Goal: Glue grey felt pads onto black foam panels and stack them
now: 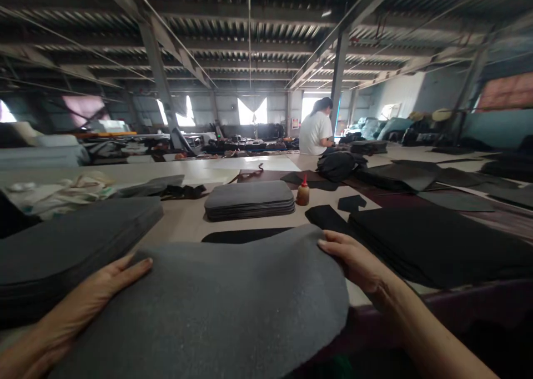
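A large grey fabric panel (216,301) with rounded corners is held up in front of me, bending slightly near its right side. My left hand (112,282) grips its far left corner, thumb on top and the other fingers mostly hidden beneath. At the far right corner my right hand (347,254) pinches the edge, thumb over the face. Behind the panel, a flat black piece (250,235) lies on the table, partly covered. Beyond that sits a neat stack of smaller grey panels (250,198).
A thick grey stack (79,234) stands at left, a black fabric stack (441,243) at right. A small bottle with a red nozzle (303,193) stands upright mid-table. Dark scraps (352,203) lie near it. A person in a white top (315,131) is across the table.
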Demonstrator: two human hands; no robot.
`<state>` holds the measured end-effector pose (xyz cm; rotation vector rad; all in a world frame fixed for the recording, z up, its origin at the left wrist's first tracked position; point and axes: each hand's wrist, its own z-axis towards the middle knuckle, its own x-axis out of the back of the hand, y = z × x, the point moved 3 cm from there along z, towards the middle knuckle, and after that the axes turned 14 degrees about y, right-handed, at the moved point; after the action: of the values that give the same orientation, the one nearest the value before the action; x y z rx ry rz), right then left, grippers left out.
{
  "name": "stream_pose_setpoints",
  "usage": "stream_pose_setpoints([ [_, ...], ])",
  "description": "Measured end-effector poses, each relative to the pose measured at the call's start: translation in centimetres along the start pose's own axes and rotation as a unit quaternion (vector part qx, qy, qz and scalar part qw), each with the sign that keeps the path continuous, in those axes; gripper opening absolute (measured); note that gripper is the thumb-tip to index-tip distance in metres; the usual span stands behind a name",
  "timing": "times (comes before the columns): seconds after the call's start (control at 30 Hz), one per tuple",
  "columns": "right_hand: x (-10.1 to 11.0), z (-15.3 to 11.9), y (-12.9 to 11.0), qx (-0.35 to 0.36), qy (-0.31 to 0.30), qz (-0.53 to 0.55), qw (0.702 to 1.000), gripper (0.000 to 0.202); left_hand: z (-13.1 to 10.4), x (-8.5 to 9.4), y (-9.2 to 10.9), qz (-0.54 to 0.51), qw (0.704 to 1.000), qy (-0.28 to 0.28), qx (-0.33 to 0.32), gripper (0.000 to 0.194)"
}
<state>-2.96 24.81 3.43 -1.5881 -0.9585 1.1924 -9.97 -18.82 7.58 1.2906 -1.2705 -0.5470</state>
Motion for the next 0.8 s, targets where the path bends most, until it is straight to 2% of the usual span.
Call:
stream_pose_setpoints([
  [0.1, 0.3, 0.0, 0.2, -0.003, 0.027, 0.004, 1.0, 0.035, -0.3, -0.3, 0.1, -0.063, 0.995, -0.036, 0.069, 0.106],
  [0.2, 0.5, 0.3, 0.1, 0.027, 0.071, -0.021, 0.997, 0.039, 0.0, -0.2, -0.1, -0.099, 0.991, -0.036, 0.082, 0.101],
  [0.27, 0.6, 0.7, 0.0, 0.053, 0.105, -0.052, 0.992, 0.042, 0.6, -0.2, -0.4, -0.108, 0.991, -0.026, 0.068, 0.095],
  [0.43, 1.1, 1.6, 0.0, 0.103, 0.165, -0.12, 0.974, 0.041, 3.1, -0.3, -0.9, -0.119, 0.991, -0.009, -0.061, 0.074],
  [0.5, 1.4, 2.0, 0.1, 0.104, 0.175, -0.138, 0.969, 0.04, 3.9, -0.5, -0.9, -0.073, 0.991, 0.022, -0.113, 0.073],
  [0.63, 1.9, 2.8, 0.4, 0.112, 0.195, -0.165, 0.96, 0.04, 4.4, -1.2, -0.4, 0.049, 0.972, 0.127, -0.194, 0.063],
  [0.8, 2.1, 4.1, -0.2, 0.135, 0.222, -0.196, 0.946, 0.037, 5.1, -3.0, 1.1, 0.135, 0.948, 0.15, -0.246, 0.053],
])
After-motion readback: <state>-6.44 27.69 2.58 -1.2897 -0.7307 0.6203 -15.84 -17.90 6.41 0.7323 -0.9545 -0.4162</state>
